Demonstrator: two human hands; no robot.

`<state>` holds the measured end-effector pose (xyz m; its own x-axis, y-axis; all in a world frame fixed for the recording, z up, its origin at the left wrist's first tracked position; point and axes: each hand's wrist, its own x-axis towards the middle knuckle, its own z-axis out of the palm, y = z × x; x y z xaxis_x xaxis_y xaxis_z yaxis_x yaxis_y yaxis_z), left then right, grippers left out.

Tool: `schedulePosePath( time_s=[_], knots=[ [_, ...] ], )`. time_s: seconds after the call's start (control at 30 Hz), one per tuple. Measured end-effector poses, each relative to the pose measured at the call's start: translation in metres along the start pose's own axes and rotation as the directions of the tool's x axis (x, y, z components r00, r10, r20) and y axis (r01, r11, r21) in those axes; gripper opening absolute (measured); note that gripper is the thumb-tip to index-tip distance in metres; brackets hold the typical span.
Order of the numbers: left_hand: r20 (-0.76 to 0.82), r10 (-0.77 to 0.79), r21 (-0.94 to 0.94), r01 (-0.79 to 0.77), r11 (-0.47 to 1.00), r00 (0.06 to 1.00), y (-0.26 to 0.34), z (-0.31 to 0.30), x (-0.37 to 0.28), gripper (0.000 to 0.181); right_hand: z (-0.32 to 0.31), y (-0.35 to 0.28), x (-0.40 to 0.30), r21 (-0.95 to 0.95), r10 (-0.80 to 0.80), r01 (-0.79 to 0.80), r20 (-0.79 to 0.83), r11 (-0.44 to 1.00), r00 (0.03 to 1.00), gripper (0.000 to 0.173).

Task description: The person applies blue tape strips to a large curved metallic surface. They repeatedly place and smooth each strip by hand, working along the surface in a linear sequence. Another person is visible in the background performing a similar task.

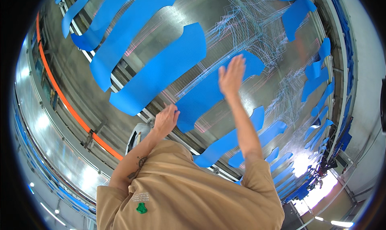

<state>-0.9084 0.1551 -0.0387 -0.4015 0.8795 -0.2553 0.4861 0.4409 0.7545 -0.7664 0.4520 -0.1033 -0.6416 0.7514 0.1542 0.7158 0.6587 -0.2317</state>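
Observation:
A long blue sheet piece (pixel 201 94) with a finely textured surface lies in front of me on a grey table (pixel 178 16). At its near left corner, my left hand (pixel 166 119) has its fingers curled and appears to pinch the edge. My right hand (pixel 232 76) is over the far end of the same piece, palm down, with its fingers extended and the thumb apart. Whether the palm presses on the sheet cannot be told. To the left lies another wide blue piece (pixel 162 70), apart from both hands.
Fine coloured lines (pixel 256 28) cross the tabletop. More blue strips (pixel 217 148) lie along the table to the right, and others (pixel 129 37) to the far left. A metal rail (pixel 144 114) borders the near side. Behind it runs an orange bar (pixel 68 108).

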Motion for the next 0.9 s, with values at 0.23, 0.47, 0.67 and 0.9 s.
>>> schedulePosePath(
  time_s=[0.23, 0.47, 0.67, 0.9],
  knots=[
    [0.436, 0.336, 0.094, -0.414, 0.906, 0.835, -0.022, -0.006, -0.030, 0.010, -0.009, -0.130, -0.153, 0.243, -0.454, 0.383, 0.462, 0.891, 0.762, 0.077],
    [0.395, 0.312, -0.130, -0.284, 0.950, 0.864, 0.004, -0.057, -0.021, 0.014, -0.016, 0.025, 0.004, -0.056, 0.240, -0.237, 0.044, 0.970, 0.970, 0.076],
    [0.007, 0.353, -0.041, -0.353, 0.935, 0.935, -0.015, -0.137, 0.021, 0.015, -0.005, -0.103, -0.052, -0.006, 0.152, -0.153, -0.073, 0.988, 0.986, 0.086],
    [-0.366, 0.312, 0.519, -0.086, 0.850, 0.877, -0.134, -0.266, 0.109, 0.031, -0.017, -0.205, -0.142, -0.027, 0.135, -0.133, 0.300, 0.991, 0.944, 0.100]
  ],
)
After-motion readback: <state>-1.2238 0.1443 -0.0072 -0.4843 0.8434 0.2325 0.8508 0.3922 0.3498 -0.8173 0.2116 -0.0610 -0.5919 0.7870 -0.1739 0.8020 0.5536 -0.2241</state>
